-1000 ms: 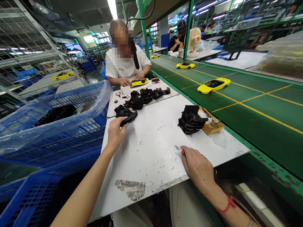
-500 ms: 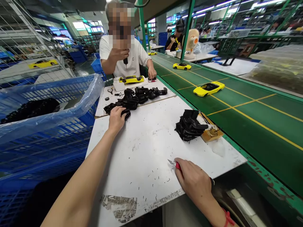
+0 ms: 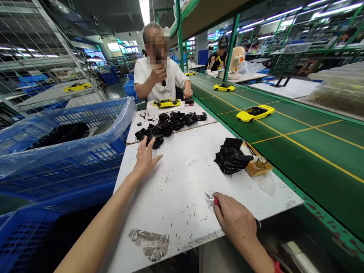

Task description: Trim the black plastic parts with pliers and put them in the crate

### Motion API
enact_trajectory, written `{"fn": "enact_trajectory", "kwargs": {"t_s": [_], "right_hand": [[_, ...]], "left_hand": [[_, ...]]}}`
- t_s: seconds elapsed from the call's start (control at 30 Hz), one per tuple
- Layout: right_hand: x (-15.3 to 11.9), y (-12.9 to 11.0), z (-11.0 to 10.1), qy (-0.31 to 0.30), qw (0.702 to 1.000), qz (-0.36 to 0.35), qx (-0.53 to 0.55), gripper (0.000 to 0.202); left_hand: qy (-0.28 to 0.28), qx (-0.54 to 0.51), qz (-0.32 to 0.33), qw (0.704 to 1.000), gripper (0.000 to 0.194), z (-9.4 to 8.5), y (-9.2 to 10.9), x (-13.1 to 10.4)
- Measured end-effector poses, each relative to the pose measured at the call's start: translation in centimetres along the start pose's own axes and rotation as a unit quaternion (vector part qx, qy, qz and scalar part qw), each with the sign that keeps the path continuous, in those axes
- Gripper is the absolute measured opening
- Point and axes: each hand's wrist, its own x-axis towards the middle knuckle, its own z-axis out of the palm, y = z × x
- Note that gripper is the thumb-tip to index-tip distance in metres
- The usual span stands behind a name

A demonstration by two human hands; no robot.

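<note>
My left hand has its fingers spread beside the near end of a row of black plastic parts. Nothing shows in its grasp, though its fingertips overlap the edge of the row. In my right hand is a craft knife with a red grip, its blade pointing left over the white tabletop. A stack of black plastic parts stands on the table beyond my right hand. Small black shavings lie scattered between my hands.
A yellow box touches the stack's right side. Beyond runs a green conveyor carrying yellow toy cars. A lined blue crate borders the table's left. Opposite, a person holds a dark tool above another yellow car.
My left hand has drawn back slightly from the black parts and its fingers have spread. My right hand still holds the knife. The whole view has shifted a little.
</note>
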Motion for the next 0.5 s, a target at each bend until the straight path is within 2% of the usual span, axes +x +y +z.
{"fn": "enact_trajectory", "kwargs": {"t_s": [0.1, 0.2, 0.3, 0.33, 0.37, 0.43, 0.5], "right_hand": [[-0.1, 0.0, -0.1, -0.006, 1.0, -0.011, -0.013, 0.022], [-0.2, 0.1, -0.1, -0.011, 0.999, -0.032, -0.022, 0.021], [0.1, 0.1, -0.2, -0.025, 0.998, -0.056, -0.033, 0.02], [0.2, 0.0, -0.3, -0.035, 0.997, -0.062, -0.038, 0.02], [0.4, -0.1, -0.4, -0.048, 0.996, -0.065, -0.044, 0.02], [0.9, -0.3, -0.6, -0.083, 0.993, -0.069, -0.053, 0.02], [1.5, -0.6, -0.9, -0.12, 0.989, -0.071, -0.057, 0.02]], "left_hand": [[0.006, -0.033, 0.048, 0.998, 0.067, -1.9, 0.4, -5.8], [0.041, -0.102, 0.025, 0.994, 0.061, -4.3, 1.2, -12.9], [0.138, -0.168, -0.065, 0.974, 0.05, -6.1, 2.0, -20.2], [0.185, -0.184, -0.115, 0.958, 0.047, -6.5, 2.3, -22.5], [0.207, -0.195, -0.17, 0.944, 0.045, -6.5, 2.6, -24.8], [0.236, -0.184, -0.254, 0.92, 0.041, -6.0, 3.3, -29.2], [0.235, -0.158, -0.265, 0.922, 0.037, -4.8, 4.6, -33.2]]}}
